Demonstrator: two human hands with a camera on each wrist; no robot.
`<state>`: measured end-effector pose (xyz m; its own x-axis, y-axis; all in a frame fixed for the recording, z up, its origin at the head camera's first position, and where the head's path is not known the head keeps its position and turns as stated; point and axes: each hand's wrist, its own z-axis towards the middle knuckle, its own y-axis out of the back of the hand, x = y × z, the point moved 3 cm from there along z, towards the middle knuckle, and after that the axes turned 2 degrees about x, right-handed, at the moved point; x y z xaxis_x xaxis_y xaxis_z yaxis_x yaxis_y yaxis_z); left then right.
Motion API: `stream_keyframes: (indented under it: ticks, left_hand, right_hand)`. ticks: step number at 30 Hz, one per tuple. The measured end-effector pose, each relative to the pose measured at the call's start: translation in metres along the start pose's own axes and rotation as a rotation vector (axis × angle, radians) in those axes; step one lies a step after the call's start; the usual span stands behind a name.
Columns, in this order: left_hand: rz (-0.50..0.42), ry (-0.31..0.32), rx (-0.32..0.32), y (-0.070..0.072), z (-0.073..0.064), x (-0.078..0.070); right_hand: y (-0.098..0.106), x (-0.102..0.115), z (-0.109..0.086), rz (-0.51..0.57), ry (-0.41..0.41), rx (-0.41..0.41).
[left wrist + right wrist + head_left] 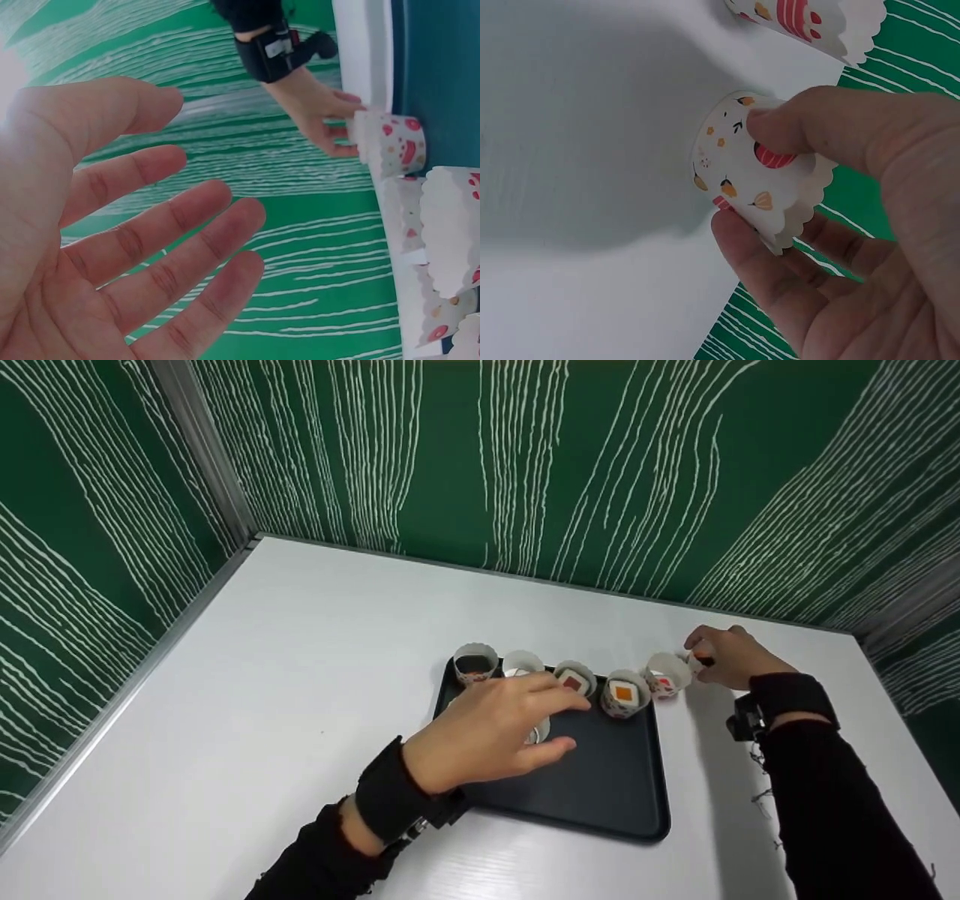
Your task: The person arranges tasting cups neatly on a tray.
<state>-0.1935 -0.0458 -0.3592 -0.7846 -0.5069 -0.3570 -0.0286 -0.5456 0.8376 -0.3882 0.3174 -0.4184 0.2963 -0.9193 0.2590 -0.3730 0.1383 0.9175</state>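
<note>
My right hand (733,656) holds a white paper baking cup (742,161) with a printed pattern and scalloped rim, thumb on one side and fingers on the other. It is at the right end of a row of similar cups, against the white table. My left hand (495,727), fingers spread and holding nothing, hovers over the black tray (600,787). Partly hidden beneath it is another cup (541,729). Along the tray's far edge, one cup (625,705) contains a white block with an orange square, and its neighbour (576,669) one with a brown square.
At the row's left end stands a cup (475,651) with something dark inside; a pale one (523,660) is beside it. Right of the tray, a cup (679,669) shows a red patch. Green panels (450,457) with white lines border the white table (315,660).
</note>
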Motion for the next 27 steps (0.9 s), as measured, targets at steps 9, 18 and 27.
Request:
stream_keyframes:
  ticks: [9, 18, 27]
  left_hand:
    - [0.023, 0.001, -0.017, 0.000, -0.001, 0.000]
    - [0.035, 0.019, -0.036, 0.000, 0.000, 0.002]
    - [0.021, 0.032, -0.048, 0.002, -0.001, 0.004]
  right_hand:
    - [0.006, -0.006, -0.010, -0.012, 0.038, -0.047]
    - [0.015, 0.012, -0.022, -0.121, 0.161, -0.067]
    - [0.020, 0.040, -0.040, -0.167, 0.230, -0.126]
